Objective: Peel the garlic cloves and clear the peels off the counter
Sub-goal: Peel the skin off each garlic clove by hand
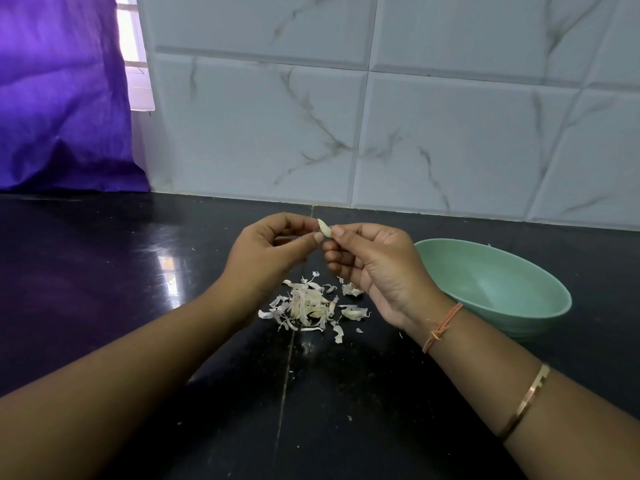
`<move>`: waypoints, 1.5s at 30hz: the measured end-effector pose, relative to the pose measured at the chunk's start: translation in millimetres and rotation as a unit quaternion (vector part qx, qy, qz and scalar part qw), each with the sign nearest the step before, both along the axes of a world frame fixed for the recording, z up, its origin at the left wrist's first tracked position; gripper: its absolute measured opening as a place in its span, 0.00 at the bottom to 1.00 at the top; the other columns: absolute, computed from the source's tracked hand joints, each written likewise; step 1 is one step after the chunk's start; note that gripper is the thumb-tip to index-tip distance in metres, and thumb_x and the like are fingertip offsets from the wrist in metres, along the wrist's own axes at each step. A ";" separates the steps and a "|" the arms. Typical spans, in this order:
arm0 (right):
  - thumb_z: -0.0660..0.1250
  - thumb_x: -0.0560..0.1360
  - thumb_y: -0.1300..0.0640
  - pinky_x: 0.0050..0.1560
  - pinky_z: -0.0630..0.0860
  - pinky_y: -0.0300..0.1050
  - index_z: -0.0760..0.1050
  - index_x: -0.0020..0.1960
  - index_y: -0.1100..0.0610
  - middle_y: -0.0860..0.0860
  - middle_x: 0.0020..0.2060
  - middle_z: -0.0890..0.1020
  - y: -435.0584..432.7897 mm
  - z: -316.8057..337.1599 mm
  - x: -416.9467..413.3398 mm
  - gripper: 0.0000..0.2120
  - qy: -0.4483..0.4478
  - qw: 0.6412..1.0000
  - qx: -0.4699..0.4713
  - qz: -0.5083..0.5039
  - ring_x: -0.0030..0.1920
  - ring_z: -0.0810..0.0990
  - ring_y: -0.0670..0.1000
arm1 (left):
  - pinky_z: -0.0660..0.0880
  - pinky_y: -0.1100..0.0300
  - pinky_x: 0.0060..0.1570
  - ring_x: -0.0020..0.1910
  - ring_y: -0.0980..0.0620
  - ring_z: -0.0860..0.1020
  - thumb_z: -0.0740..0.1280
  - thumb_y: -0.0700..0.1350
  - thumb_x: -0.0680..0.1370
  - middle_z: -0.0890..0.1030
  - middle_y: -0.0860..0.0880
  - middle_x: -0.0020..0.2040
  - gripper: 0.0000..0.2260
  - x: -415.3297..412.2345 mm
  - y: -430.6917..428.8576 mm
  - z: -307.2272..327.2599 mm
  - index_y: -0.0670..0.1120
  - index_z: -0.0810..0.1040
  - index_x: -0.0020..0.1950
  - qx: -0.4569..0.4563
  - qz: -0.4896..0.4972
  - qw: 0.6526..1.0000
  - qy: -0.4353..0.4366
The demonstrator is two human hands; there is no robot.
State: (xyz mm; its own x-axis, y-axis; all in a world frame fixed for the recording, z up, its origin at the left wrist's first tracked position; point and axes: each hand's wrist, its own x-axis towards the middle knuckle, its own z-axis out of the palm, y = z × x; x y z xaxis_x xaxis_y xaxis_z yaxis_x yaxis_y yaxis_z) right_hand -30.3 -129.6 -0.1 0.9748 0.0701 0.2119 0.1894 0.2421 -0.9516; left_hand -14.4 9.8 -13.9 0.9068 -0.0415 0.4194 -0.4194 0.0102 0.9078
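Clove: the clove (324,227) was held in the air above the table (138,289), between both hands and near the wall.
Left hand: the left hand (273,251) pinched the clove's left side with thumb and forefinger.
Right hand: the right hand (374,268) pinched its lower right end, the other fingers curled.
Axis: the long axis was near upright, leaning a little, with the narrow tip up and to the left.
Done: a heap of peels (311,306) lay on the table under the hands, so several cloves looked peeled.
Left: this clove looked mostly bare, though that was hard to tell. The peels were not yet cleared.
Bowl: the bowl (540,317) stood just right of the right hand. Its visible inside showed no cloves.
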 end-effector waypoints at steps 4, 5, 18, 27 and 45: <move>0.65 0.75 0.64 0.34 0.77 0.35 0.79 0.44 0.63 0.53 0.31 0.80 0.5 -0.8 -0.7 0.05 -0.005 1.000 -0.012 0.001 0.30 0.78 0.45 | 0.77 0.65 0.43 0.40 0.60 0.78 0.71 0.42 0.71 0.82 0.55 0.37 0.02 -0.7 0.1 -0.2 0.48 0.81 0.42 -0.021 -0.003 1.000 0.011; 0.65 0.75 0.64 0.34 0.77 0.35 0.79 0.43 0.63 0.52 0.30 0.80 0.5 -0.8 -0.8 0.05 -0.008 1.000 -0.018 0.000 0.30 0.78 0.45 | 0.77 0.66 0.42 0.38 0.61 0.78 0.71 0.42 0.70 0.82 0.55 0.35 0.02 -0.8 0.2 -0.3 0.47 0.80 0.42 -0.028 -0.003 1.000 0.014; 0.65 0.76 0.63 0.33 0.77 0.35 0.79 0.45 0.63 0.52 0.31 0.80 0.9 -0.9 1.2 0.05 0.007 1.000 0.001 -0.004 0.30 0.77 0.44 | 0.74 0.70 0.38 0.36 0.63 0.74 0.63 0.37 0.77 0.77 0.52 0.39 0.08 -2.4 -2.0 1.9 0.46 0.74 0.39 -0.009 -0.052 0.999 -0.010; 0.64 0.77 0.61 0.33 0.77 0.35 0.78 0.46 0.66 0.52 0.30 0.79 0.8 -0.2 1.5 0.08 0.011 1.000 0.021 0.002 0.29 0.77 0.44 | 0.76 0.67 0.37 0.34 0.58 0.77 0.68 0.36 0.74 0.79 0.48 0.36 0.07 1.9 0.8 1.1 0.47 0.75 0.48 -0.081 -0.012 0.997 0.010; 0.67 0.74 0.65 0.36 0.78 0.37 0.78 0.43 0.61 0.53 0.34 0.79 -0.1 -1.9 0.5 0.03 -0.010 0.999 -0.036 0.009 0.33 0.77 0.45 | 0.73 0.66 0.38 0.32 0.59 0.72 0.67 0.40 0.74 0.73 0.51 0.32 0.05 -1.4 -0.3 3.1 0.46 0.78 0.38 -0.050 -0.036 0.995 0.076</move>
State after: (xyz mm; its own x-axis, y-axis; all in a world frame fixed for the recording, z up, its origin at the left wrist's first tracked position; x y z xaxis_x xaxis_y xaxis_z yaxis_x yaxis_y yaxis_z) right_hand -29.8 -129.7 -2.0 0.9689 0.1034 0.2248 0.2046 0.1760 -0.9629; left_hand -15.8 9.5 -10.8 0.9564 -0.0731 0.2828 -0.2721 0.1293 0.9535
